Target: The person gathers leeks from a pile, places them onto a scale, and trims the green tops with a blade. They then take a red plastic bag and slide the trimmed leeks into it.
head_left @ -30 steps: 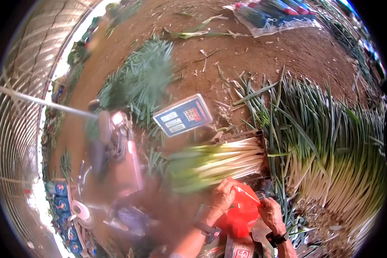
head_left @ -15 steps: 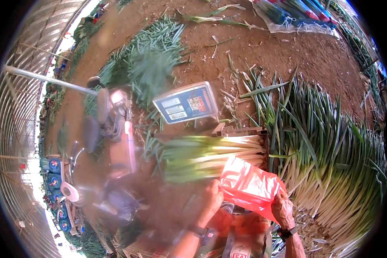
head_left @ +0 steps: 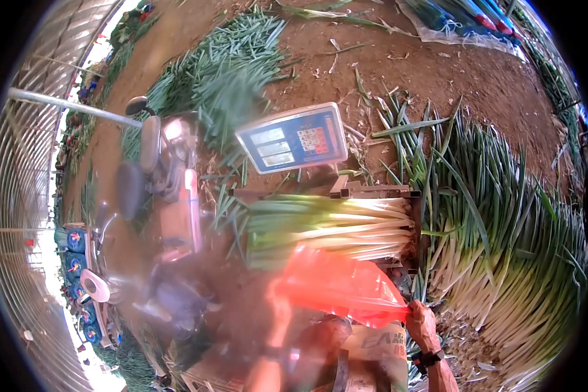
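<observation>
A red plastic bag [head_left: 346, 287] is stretched sideways between my two hands, just in front of a bundle of long green onions [head_left: 346, 225]. My right hand [head_left: 422, 325] is closed around the bag's right end, with a dark band on the wrist. At the bag's left end is my left hand [head_left: 279, 312], closed on the plastic but hazy from a smear in the view. The green onions lie crosswise on a scale's platform, white ends to the right. Behind them stands the scale's blue display panel [head_left: 293, 138] with keys and readout windows.
A long heap of green onions [head_left: 496, 248] covers the right side. A parked scooter [head_left: 176, 196] stands left, partly blurred. Cut green leaves [head_left: 222, 65] are piled on the soil behind it. A printed sack [head_left: 375, 346] is below my hands; bundled onions [head_left: 464, 23] lie far right.
My left hand has moved left and lower, pulling the red bag out wider. My right hand has shifted slightly left and down. The view has tilted a little.
</observation>
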Tool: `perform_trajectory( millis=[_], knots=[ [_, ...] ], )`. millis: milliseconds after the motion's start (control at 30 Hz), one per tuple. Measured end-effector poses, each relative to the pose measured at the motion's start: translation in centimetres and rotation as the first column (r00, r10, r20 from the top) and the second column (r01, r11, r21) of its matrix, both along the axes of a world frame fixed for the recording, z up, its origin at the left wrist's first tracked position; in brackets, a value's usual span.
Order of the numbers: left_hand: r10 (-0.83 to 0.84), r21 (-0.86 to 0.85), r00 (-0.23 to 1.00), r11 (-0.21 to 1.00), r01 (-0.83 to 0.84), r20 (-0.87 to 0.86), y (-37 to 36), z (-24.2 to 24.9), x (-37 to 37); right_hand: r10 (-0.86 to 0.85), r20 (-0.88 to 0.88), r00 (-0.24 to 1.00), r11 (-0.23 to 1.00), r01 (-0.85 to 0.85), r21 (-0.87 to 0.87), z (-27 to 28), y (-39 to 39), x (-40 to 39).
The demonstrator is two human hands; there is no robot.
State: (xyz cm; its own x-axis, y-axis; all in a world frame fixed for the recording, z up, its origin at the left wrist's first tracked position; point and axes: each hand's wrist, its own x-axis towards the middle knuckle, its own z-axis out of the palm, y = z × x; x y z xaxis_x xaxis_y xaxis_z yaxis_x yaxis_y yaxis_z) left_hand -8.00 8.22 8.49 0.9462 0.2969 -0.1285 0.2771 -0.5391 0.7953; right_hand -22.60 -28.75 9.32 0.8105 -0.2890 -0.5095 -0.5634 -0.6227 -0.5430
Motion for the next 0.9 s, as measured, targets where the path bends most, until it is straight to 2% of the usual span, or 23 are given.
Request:
perform_trajectory(
  millis=[33,67,167,267,367,433,467,567,667,767,867,900],
  knots=[
    [0.017,-0.02,0.999,1.0,-0.018,-0.048,0.4,0.2,-0.1,0.004,0.01,1.0,1.0,-0.005,0.016,-0.3,0.0,0.1],
    [0.005,0.054,0.999,0.999,-0.002,-0.053,0.0,1.4,0.0,0.009,0.019,1.0,0.999,-0.009,0.032,-0.4,0.0,0.2],
    [0.049,-0.01,0.997,0.999,-0.049,-0.058,0.8,0.4,-0.8,0.012,0.016,1.0,0.997,-0.014,0.078,-1.2,-0.2,0.3],
    [0.053,0.234,0.998,0.971,-0.056,0.022,0.6,1.2,-0.7,-0.042,-0.01,0.999,0.99,0.043,0.135,-1.5,-0.7,0.7],
    [0.145,0.117,0.983,0.984,-0.131,-0.117,0.0,3.3,-0.1,-0.11,-0.071,0.991,0.976,0.121,0.181,-2.4,-1.4,0.4],
    [0.139,0.068,0.985,0.989,-0.133,-0.102,-0.1,3.3,-0.1,-0.153,-0.132,0.979,0.956,0.181,0.233,-1.9,-1.7,1.0],
    [0.137,0.043,0.986,0.99,-0.133,-0.093,-0.2,3.3,-0.1,-0.137,-0.106,0.985,0.962,0.158,0.222,-2.1,-1.8,0.8],
    [0.102,0.079,0.995,0.991,-0.103,0.019,0.1,1.8,-0.4,-0.153,-0.109,0.982,0.958,0.175,0.228,-2.1,-2.2,0.7],
    [0.109,0.117,0.994,0.987,-0.11,0.016,-0.2,1.8,-0.1,-0.135,-0.057,0.989,0.972,0.143,0.187,-3.6,-2.6,-0.3],
    [0.204,0.147,0.974,0.971,-0.189,-0.097,-0.9,2.4,0.6,-0.118,-0.027,0.993,0.981,0.121,0.154,-4.4,-2.7,-0.9],
    [0.095,0.165,0.987,0.979,-0.116,0.128,-0.7,1.2,1.0,-0.167,-0.086,0.982,0.936,0.185,0.3,-6.8,-2.7,-2.8],
    [0.077,0.154,0.991,0.984,-0.093,0.108,-0.7,1.4,1.2,-0.159,-0.153,0.975,0.91,0.205,0.36,-5.1,-2.4,-1.6]
  ],
)
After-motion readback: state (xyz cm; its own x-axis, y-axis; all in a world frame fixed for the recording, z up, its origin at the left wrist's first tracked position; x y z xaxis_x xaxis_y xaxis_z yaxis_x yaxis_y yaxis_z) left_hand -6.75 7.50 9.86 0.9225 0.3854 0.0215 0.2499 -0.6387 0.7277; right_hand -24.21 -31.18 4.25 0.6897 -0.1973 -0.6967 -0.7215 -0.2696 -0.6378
